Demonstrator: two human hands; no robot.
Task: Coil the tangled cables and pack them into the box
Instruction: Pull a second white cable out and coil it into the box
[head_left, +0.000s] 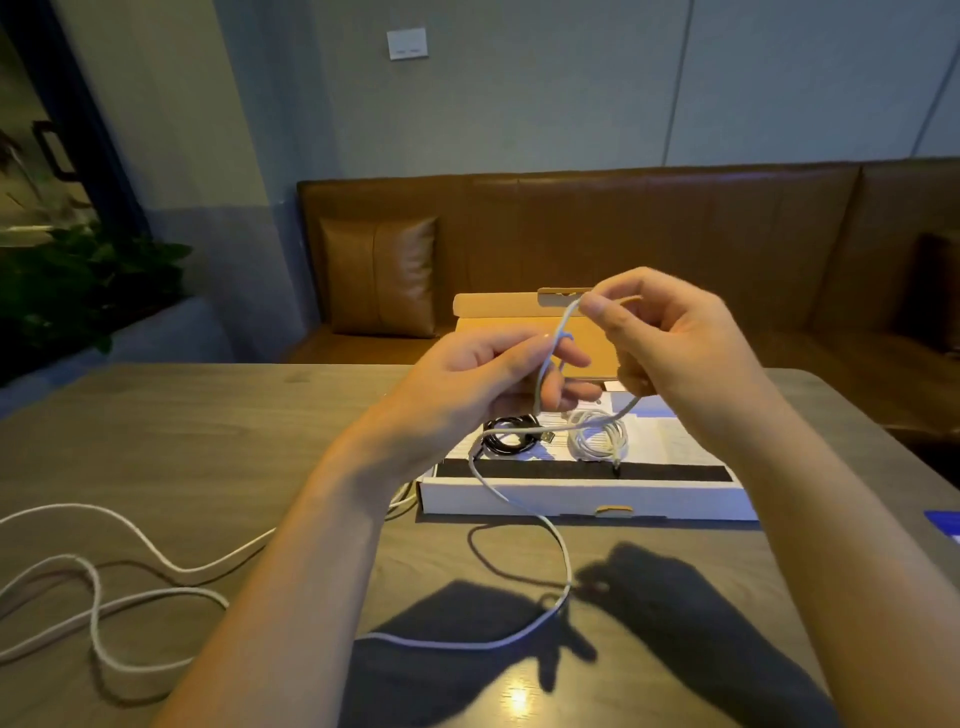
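Both hands are raised above the open white box. My left hand pinches a long white cable near its end. My right hand pinches the same cable a little higher, so a short loop stands between the two hands. From there the cable drops over the box's front left corner and trails across the table to the left in loose loops. Inside the box lie a coiled black cable and a coiled white cable.
The box's lid stands open at the back. The wooden table meets a brown leather bench with a cushion. A blue object lies at the right edge. Plants stand far left.
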